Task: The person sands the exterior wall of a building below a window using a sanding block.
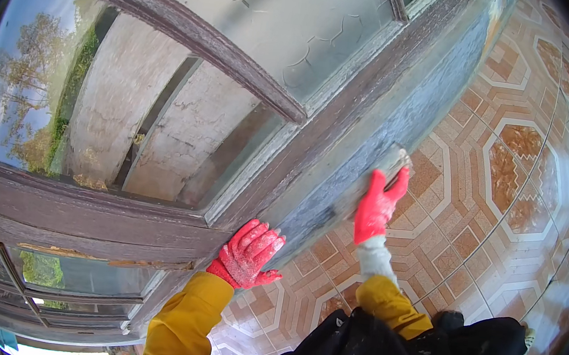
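My left hand (249, 255), in a red work glove dusted with pale powder, rests with its fingers spread on the worn wooden window frame (214, 240) and the edge of the wall below it. My right hand (380, 204), in a matching glove, grips a flat hand tool (398, 158) against the grey-blue wall strip (373, 137) under the frame. The glove hides much of this tool, so its exact kind is unclear. Patchy, scraped-looking grey covers the strip. Purple-brown paint on the frame is worn, with whitish edges along the glass.
Glass panes (128, 112) fill the window, reflecting trees and sky. Below left, the wood of a rail (96, 257) is splintered. Patterned brown and white floor tiles (448, 222) lie under the wall, and a thin dark cable (516, 196) crosses them.
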A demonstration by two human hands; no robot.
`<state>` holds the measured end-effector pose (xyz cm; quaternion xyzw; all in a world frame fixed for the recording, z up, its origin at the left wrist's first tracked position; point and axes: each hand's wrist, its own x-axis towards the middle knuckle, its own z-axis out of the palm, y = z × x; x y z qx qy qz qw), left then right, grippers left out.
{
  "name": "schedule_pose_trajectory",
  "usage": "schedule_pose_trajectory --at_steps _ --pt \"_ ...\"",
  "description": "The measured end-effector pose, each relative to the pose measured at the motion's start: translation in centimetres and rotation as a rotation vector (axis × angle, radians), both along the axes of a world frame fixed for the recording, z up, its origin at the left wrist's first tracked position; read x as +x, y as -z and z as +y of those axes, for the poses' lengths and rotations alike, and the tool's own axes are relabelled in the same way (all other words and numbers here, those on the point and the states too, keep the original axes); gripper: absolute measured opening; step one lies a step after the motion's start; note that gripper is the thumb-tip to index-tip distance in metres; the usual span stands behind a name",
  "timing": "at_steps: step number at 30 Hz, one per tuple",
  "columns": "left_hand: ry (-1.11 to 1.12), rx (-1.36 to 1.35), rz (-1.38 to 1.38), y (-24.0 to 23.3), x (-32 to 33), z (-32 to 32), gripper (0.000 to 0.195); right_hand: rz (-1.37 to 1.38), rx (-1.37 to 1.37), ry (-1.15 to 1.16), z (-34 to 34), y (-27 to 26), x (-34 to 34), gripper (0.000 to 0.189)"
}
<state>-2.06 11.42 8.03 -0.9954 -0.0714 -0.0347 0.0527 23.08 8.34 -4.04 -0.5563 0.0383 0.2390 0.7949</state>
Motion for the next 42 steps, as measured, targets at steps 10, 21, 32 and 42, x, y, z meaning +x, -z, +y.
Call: schedule_pose_trajectory --at_steps 10,21,32,42 --pt "0.014 -0.018 -0.027 0.4 -0.4 0.0 0.066 -0.78 0.115 -0.052 -2.1 -1.8 -7.9 0.084" --pt "0.021 0.007 0.012 -0.2 -0.5 0.0 0.064 -0.471 -0.082 -0.041 -1.2 -1.2 -7.5 0.08" --pt "0.106 -0.035 -0.128 0.2 0.5 -0.6 0.065 -0.058 -0.078 0.072 0.1 3.3 1.0 0.068" --pt "0.151 -0.018 -0.163 0.0 -0.6 -0.2 0.068 -0.689 -0.127 0.133 0.4 -2.1 -6.1 0.075"
